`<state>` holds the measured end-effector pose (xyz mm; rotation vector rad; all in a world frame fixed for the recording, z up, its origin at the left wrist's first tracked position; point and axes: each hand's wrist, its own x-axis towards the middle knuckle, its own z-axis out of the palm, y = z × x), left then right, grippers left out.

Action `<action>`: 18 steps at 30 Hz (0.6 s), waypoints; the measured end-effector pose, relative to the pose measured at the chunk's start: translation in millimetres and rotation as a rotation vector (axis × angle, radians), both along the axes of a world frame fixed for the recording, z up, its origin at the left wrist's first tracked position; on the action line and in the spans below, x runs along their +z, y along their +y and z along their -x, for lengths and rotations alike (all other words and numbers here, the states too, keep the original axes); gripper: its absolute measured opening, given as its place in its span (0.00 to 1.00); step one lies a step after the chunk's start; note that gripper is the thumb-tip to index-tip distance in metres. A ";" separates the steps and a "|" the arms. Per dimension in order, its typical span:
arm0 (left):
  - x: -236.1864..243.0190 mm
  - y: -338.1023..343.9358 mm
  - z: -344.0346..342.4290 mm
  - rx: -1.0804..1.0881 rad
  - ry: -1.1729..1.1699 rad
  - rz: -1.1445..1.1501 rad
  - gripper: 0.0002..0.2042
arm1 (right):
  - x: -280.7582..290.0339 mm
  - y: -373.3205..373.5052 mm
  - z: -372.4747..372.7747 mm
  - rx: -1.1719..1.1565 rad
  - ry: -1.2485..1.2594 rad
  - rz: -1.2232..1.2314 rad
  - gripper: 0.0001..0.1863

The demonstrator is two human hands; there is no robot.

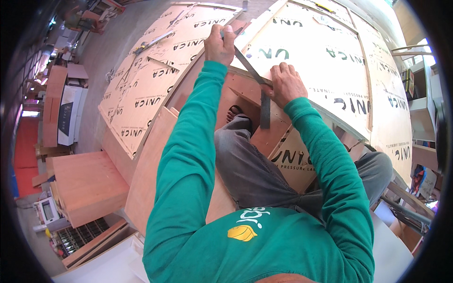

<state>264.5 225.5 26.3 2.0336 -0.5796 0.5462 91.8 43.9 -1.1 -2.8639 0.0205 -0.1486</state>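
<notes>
My left hand (220, 45) is closed in a fist around the far end of a dark flat strip (248, 65). The strip slants toward me along the panel's near edge, then turns downward beside my right hand; whether it is a rigid square or a bent band I cannot tell. My right hand (288, 85) has its fingers curled at the edge of a printed wooden panel (325, 70), its thumb against the strip at the turn. Below, the strip's lower part hangs over a brown board, near my sandalled foot (234, 112).
Another framed printed panel (155, 75) lies at the left, with a hand tool (141, 47) on it. A yellow tool (324, 7) rests on the far right panel. Nearer left stand a plywood box (89, 184) and a board (151, 165). Shelving (422, 99) is at the right.
</notes>
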 end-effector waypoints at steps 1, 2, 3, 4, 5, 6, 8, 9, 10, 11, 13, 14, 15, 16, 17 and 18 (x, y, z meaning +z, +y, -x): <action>-5.4 2.4 -3.5 -0.001 0.006 0.033 0.17 | 0.7 0.4 0.2 0.000 0.000 0.007 0.31; -17.3 6.8 -8.8 0.000 0.011 0.065 0.19 | 1.2 1.2 0.7 0.002 -0.001 0.011 0.31; -28.4 10.5 -12.7 0.000 0.016 0.096 0.20 | 2.1 1.7 1.1 0.004 0.012 0.012 0.32; -40.0 14.7 -15.0 0.017 0.033 0.120 0.19 | 3.0 2.2 1.5 0.006 0.026 0.012 0.32; -45.5 18.0 -15.6 0.030 0.048 0.126 0.19 | 3.9 2.2 0.8 0.006 0.037 0.012 0.32; -50.5 21.8 -16.4 0.044 0.063 0.132 0.18 | 3.2 1.9 -0.3 0.013 0.025 0.016 0.32; -55.0 24.3 -17.8 0.067 0.054 0.124 0.18 | 1.9 0.5 -2.0 0.029 0.002 0.025 0.32; -54.8 23.4 -17.3 0.076 0.030 0.109 0.18 | 1.9 0.9 -0.9 0.023 0.015 0.020 0.32; -54.4 23.6 -16.5 0.086 0.006 0.093 0.17 | 2.1 1.7 0.9 0.017 0.028 0.016 0.32; -48.8 23.5 -15.5 0.106 0.016 0.030 0.17 | 3.7 0.9 0.8 0.005 0.036 0.012 0.32; -37.6 28.0 -11.0 0.149 0.035 -0.096 0.17 | 3.5 -0.2 -1.7 0.005 0.026 0.001 0.31; -30.2 31.3 -6.5 0.150 0.027 -0.149 0.18 | 2.5 1.1 -1.8 0.011 0.026 -0.007 0.31; -19.8 29.9 -4.5 0.144 0.018 -0.198 0.18 | 3.3 0.1 -2.4 0.010 0.029 -0.008 0.31; -9.1 26.5 -4.0 0.138 0.009 -0.247 0.19 | 4.1 -0.8 -3.2 0.009 0.033 -0.009 0.31; -0.5 22.2 -3.1 0.091 -0.007 -0.252 0.19 | 3.9 0.1 -2.8 0.010 0.039 -0.011 0.32; 7.6 15.6 -1.2 0.046 -0.020 -0.257 0.19 | 3.8 0.7 -2.2 0.005 0.037 -0.004 0.32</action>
